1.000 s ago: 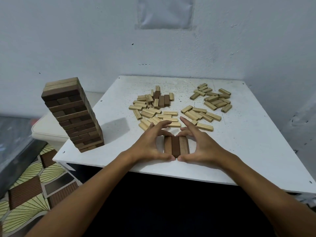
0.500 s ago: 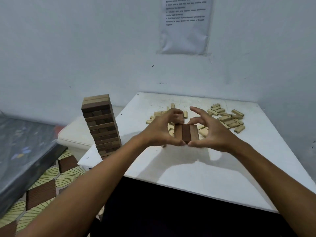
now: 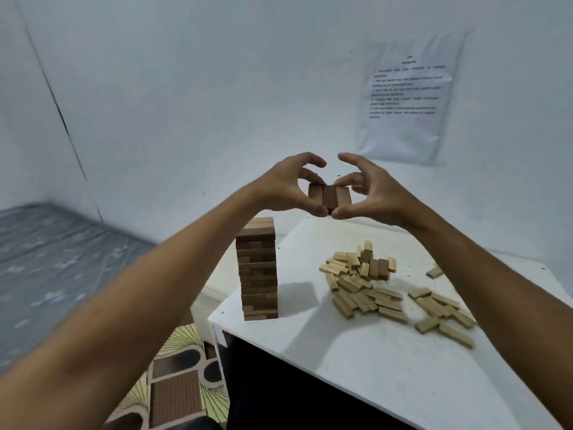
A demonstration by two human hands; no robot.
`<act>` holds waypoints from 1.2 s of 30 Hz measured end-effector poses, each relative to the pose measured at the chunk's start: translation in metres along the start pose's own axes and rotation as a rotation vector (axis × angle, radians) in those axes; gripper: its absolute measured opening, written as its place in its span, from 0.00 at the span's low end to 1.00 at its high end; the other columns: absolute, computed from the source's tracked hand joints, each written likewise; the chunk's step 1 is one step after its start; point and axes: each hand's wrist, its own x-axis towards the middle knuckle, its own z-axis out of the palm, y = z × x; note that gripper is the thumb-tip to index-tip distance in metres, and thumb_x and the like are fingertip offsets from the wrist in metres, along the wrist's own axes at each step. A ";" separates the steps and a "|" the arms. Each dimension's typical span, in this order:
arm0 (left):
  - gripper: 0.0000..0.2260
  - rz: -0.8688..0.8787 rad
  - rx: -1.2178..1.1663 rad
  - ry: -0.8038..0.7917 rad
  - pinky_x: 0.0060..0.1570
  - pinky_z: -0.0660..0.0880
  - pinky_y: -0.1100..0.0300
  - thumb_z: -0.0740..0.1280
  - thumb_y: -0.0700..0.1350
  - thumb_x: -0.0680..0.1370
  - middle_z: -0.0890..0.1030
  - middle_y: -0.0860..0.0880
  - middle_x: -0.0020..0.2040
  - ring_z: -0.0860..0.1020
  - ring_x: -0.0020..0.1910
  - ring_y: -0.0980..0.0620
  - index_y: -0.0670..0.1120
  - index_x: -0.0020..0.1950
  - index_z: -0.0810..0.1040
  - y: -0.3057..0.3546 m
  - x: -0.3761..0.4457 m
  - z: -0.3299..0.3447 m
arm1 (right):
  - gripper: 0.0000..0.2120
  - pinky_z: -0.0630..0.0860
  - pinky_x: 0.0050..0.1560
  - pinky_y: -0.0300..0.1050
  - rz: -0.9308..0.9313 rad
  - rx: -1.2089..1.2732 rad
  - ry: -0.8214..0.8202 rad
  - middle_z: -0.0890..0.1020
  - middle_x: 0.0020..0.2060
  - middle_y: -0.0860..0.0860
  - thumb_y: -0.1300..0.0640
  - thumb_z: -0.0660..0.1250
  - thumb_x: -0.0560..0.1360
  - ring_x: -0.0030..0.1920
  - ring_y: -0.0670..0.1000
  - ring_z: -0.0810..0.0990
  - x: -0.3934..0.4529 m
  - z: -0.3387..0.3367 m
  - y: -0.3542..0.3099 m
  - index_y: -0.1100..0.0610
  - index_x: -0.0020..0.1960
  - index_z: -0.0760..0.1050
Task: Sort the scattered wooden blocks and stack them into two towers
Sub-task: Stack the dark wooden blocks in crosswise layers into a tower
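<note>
Brown and tan, three blocks [image 3: 330, 196] sit side by side as one row, pinched between both hands in the air above the desk [image 3: 356, 361]. Left hand [image 3: 286, 189] clamps the row's left end, thumb and fingers curled round it; right hand [image 3: 369, 192] clamps the right end the same way. Below and to the left, a tower [image 3: 257, 268] stands upright near the desk's corner. Loose blocks [image 3: 361, 288] lie scattered to its right.
</note>
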 end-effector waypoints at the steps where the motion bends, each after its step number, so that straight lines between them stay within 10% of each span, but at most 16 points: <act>1: 0.38 -0.017 0.000 0.019 0.52 0.69 0.68 0.81 0.49 0.61 0.80 0.50 0.58 0.75 0.61 0.56 0.50 0.68 0.68 -0.007 -0.006 -0.008 | 0.49 0.66 0.67 0.43 -0.016 0.006 -0.024 0.82 0.54 0.49 0.58 0.81 0.63 0.61 0.46 0.77 0.009 0.009 -0.004 0.51 0.76 0.58; 36: 0.38 -0.279 -0.103 0.069 0.52 0.67 0.67 0.78 0.57 0.57 0.81 0.56 0.57 0.75 0.63 0.58 0.55 0.66 0.72 -0.096 -0.072 -0.043 | 0.46 0.70 0.61 0.44 0.001 0.048 -0.246 0.80 0.55 0.48 0.55 0.80 0.65 0.61 0.47 0.75 0.069 0.109 -0.011 0.49 0.76 0.58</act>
